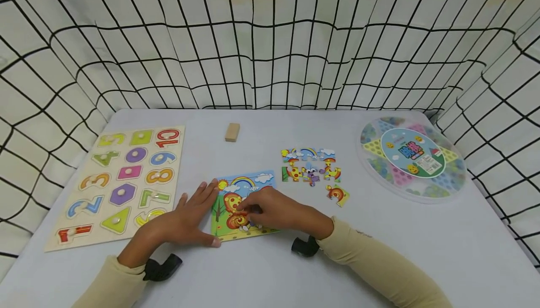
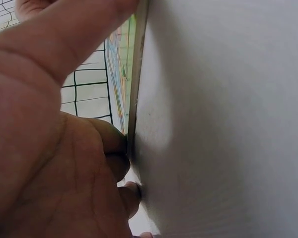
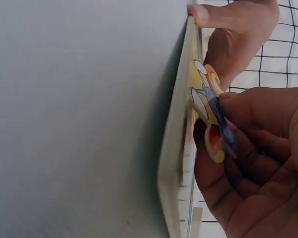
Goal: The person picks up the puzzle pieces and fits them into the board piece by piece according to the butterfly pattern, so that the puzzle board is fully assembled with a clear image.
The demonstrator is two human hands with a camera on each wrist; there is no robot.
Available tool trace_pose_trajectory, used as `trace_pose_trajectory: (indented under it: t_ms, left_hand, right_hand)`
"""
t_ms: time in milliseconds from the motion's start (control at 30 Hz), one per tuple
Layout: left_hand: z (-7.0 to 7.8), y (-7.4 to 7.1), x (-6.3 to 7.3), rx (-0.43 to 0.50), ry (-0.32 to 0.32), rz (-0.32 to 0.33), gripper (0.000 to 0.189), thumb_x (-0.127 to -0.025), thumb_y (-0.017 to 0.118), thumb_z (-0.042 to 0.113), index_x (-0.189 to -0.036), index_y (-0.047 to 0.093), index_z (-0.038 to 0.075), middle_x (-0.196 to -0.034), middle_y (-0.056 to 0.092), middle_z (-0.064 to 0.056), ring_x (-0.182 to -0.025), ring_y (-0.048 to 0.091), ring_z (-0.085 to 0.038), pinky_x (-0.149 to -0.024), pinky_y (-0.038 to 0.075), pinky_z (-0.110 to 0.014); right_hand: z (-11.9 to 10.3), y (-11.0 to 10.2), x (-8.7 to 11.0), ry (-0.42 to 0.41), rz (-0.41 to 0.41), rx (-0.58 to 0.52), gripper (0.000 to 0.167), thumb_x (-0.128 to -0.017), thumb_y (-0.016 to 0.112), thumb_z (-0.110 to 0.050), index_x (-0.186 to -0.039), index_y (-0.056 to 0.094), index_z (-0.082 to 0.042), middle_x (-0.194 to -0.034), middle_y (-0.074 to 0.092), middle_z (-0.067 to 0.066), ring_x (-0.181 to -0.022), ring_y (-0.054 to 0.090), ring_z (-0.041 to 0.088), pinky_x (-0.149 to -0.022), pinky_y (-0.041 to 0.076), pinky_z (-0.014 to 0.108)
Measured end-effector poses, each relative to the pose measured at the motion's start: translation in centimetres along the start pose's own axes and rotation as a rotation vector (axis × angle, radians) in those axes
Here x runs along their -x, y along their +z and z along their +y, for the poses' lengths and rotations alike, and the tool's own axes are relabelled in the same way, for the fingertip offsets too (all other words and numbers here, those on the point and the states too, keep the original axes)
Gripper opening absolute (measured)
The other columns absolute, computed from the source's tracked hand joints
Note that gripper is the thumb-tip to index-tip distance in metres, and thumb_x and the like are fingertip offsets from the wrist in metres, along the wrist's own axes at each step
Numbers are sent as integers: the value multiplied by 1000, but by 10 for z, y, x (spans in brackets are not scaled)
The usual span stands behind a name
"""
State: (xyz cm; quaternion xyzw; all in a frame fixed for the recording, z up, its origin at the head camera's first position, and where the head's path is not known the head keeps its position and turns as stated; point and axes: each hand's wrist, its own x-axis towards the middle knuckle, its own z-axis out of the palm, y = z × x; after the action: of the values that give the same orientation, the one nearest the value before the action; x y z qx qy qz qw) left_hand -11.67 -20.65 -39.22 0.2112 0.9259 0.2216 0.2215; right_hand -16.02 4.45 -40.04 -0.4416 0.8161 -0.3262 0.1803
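A jigsaw board [image 1: 257, 234] with a rainbow and snail picture lies flat on the white table. My left hand [image 1: 181, 221] rests along its left side, fingers stretched to the upper left corner and thumb at the lower left one. Over the board's right part, my right hand [image 1: 274, 207] pinches a colourful puzzle piece [image 3: 216, 144] between thumb and fingers. That piece is tilted against the board face in the right wrist view; whether it sits in a gap I cannot tell. In the head view the fingers mostly hide it.
Several loose puzzle pieces [image 1: 311, 174] lie right of the board, with a snail piece [image 1: 337, 194] nearer me. A number-and-shape board [image 1: 135, 172] lies left, a wooden block [image 1: 232, 132] behind, a round plastic case [image 1: 413, 153] at far right. Black netting [image 1: 274, 59] surrounds the table.
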Motion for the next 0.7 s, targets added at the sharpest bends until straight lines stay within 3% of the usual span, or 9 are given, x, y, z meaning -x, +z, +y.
trace_pose_trajectory:
  t_ms: [267,500,700]
  left_hand:
    - [-2,1,-1,-15,5,5,120,-73,77,58,-154,12,-3,-162,-3,-14,-146,-6,-38,-107,-1,-70]
    - [-1,2,-1,6,0,-7,120,-73,78,56,-154,12,-3,-162,-3,-15,-146,-7,-39,-107,-2,-70]
    - [-3,2,-1,-14,1,1,120,-73,77,58,-154,12,-3,-162,-3,-14,-146,-7,-38,-107,-2,-70]
  right_hand:
    - [0,4,-4,38,31,62,20,-91,69,-8,-111,74,-9,-97,65,-8,-85,54,1,-72,46,14]
    - [-1,9,-8,105,-13,73,22,-93,67,-12,-114,73,-9,-98,61,-8,-87,51,3,-73,45,14]
    - [-2,9,-10,108,-20,99,22,-93,67,-12,-114,73,-10,-97,60,-8,-87,50,2,-74,44,14]
